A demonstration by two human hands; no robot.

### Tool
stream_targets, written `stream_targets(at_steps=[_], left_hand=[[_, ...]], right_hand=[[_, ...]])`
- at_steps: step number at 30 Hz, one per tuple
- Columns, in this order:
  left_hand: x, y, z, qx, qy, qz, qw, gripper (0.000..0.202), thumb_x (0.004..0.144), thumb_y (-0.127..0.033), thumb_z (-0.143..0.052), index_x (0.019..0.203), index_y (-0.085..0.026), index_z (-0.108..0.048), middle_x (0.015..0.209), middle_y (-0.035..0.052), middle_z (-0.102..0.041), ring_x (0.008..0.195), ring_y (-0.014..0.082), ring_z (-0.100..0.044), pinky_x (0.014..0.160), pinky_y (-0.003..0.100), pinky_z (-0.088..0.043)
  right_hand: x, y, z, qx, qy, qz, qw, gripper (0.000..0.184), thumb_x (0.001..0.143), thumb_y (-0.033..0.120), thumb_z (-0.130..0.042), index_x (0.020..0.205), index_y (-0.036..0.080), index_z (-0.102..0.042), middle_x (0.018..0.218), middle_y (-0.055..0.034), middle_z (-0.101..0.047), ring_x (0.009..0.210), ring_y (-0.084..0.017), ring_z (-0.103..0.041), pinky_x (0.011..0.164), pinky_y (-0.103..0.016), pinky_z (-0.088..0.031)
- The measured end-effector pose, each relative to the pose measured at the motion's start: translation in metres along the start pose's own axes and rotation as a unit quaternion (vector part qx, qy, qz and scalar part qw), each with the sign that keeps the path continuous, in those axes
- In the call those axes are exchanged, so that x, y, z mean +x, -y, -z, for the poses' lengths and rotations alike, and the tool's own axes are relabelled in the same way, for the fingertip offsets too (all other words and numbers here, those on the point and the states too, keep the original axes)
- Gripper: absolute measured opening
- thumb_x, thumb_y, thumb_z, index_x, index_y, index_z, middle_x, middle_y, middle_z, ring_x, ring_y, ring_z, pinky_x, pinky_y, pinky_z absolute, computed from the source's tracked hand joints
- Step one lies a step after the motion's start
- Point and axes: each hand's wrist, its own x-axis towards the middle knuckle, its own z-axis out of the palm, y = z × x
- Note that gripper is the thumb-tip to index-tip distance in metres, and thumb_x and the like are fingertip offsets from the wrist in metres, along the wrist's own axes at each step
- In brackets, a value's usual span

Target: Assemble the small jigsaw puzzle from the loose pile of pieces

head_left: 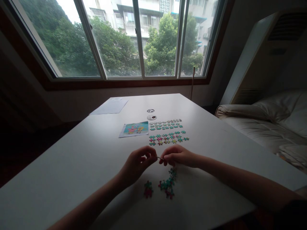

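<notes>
Over the middle of the white table (96, 159), my left hand (139, 163) and my right hand (176, 156) meet at the fingertips. Both pinch one thin jigsaw puzzle piece (160, 157), seen edge-on, so its printed face is hidden. Just below my hands lies a cluster of joined puzzle pieces (168, 185), teal with some red. To its left is a smaller red and green joined group (148, 189). Beyond my hands, loose puzzle pieces (165, 139) in teal, pink and yellow lie spread in rows.
A picture sheet (134, 129) with pink and yellow cartoon figures lies left of the rows. Two round discs (151, 117) sit behind them. Papers (109, 106) rest at the far left corner. A pale sofa (261, 127) stands to the right, and a window (120, 41) is ahead.
</notes>
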Motion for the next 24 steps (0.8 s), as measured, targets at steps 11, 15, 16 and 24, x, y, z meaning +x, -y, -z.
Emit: stream_targets(at_steps=[11, 15, 16, 24], left_hand=[[0.0004, 0.0052, -0.0019, 0.06, -0.013, -0.016, 0.998, 0.015, 0.079, -0.028, -0.052, 0.079, -0.014, -0.056, 0.073, 0.0016, -0.055, 0.062, 0.01, -0.047, 0.051, 0.019, -0.039], [0.002, 0.0056, -0.0003, 0.068, -0.008, -0.003, 0.998, 0.02, 0.08, -0.032, -0.052, 0.077, -0.014, -0.06, 0.071, 0.0023, -0.056, 0.062, 0.0106, -0.047, 0.051, 0.019, -0.038], [0.0023, 0.0053, -0.0002, 0.068, -0.01, 0.0, 0.998, 0.021, 0.079, -0.032, -0.053, 0.076, -0.013, -0.06, 0.07, 0.0023, -0.055, 0.062, 0.0106, -0.046, 0.052, 0.019, -0.038], [0.0022, 0.0, 0.0002, 0.041, -0.01, 0.017, 0.999, 0.023, 0.078, -0.034, -0.054, 0.073, -0.013, -0.061, 0.068, 0.0021, -0.054, 0.061, 0.0108, -0.045, 0.052, 0.019, -0.037]], right_hand=[[0.002, -0.0014, -0.0022, -0.041, -0.1, 0.033, 0.994, 0.024, 0.069, 0.035, -0.064, 0.073, 0.012, -0.062, 0.059, 0.0021, -0.053, 0.052, -0.005, -0.043, 0.05, -0.019, -0.032], [0.0035, -0.0043, -0.0027, -0.096, -0.155, 0.063, 0.981, 0.028, 0.069, 0.039, -0.063, 0.07, 0.011, -0.061, 0.057, 0.0022, -0.051, 0.052, -0.006, -0.04, 0.049, -0.019, -0.03], [0.0035, -0.0044, -0.0033, -0.111, -0.156, 0.065, 0.979, 0.029, 0.07, 0.04, -0.062, 0.07, 0.011, -0.061, 0.057, 0.0021, -0.05, 0.052, -0.006, -0.04, 0.049, -0.019, -0.03], [0.0001, -0.0003, -0.0083, -0.234, -0.147, 0.088, 0.957, 0.029, 0.073, 0.042, -0.058, 0.075, 0.013, -0.062, 0.063, -0.0004, -0.057, 0.056, -0.007, -0.046, 0.052, -0.02, -0.036]])
